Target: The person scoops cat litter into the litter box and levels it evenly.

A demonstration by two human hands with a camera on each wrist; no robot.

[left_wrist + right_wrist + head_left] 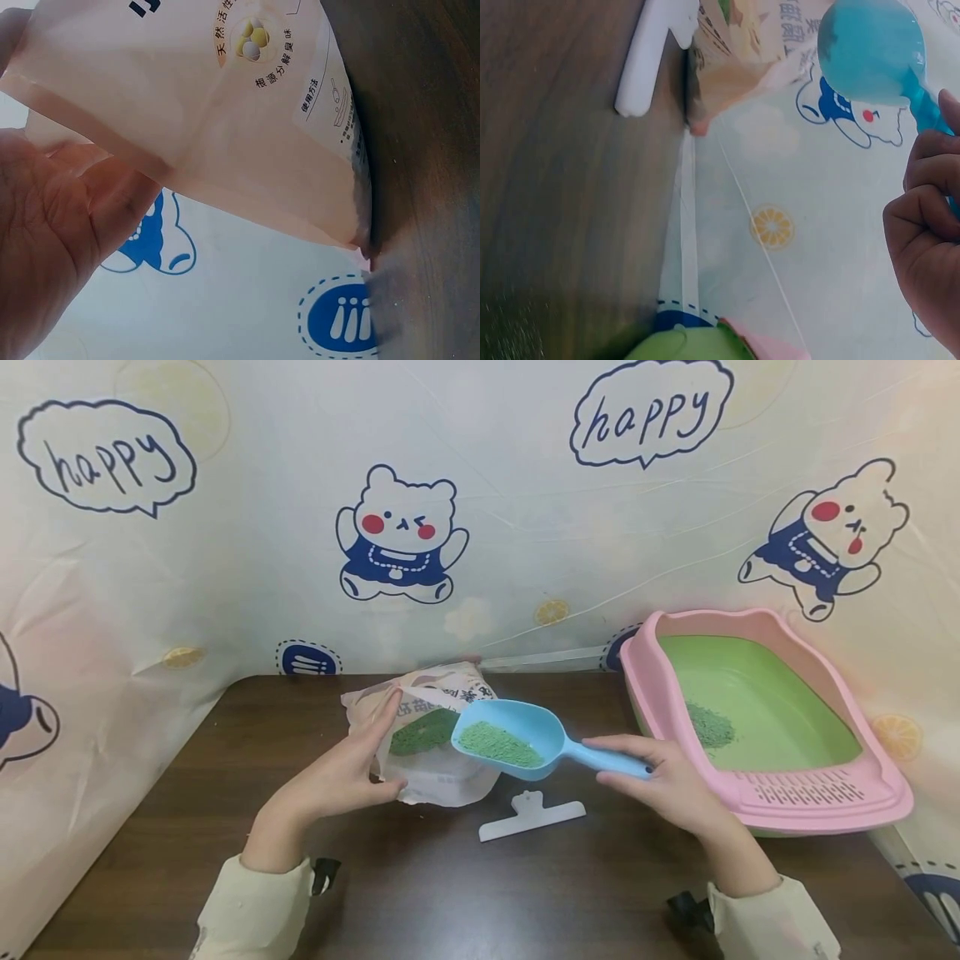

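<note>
My left hand [337, 777] holds the left rim of a pale litter bag [450, 781], fingers up its side and thumb at the front. Green granules show in the bag's mouth, and its printed side [225, 112] fills much of the left wrist view. In my right hand [671, 781] is the handle of a light blue scoop [551, 735], gripped with curled fingers. The scoop carries a heap of green litter granules [495, 743] and overlaps the bag's right edge in the head view. From the right wrist camera, the scoop's underside [870, 52] shows.
A white sealing clip [532, 817] lies on the dark wooden table [420, 893] in front of the bag. At the right stands a litter box [885, 785] with a pink rim and green base, a small pile of granules [708, 727] inside. A printed curtain [517, 552] hangs behind.
</note>
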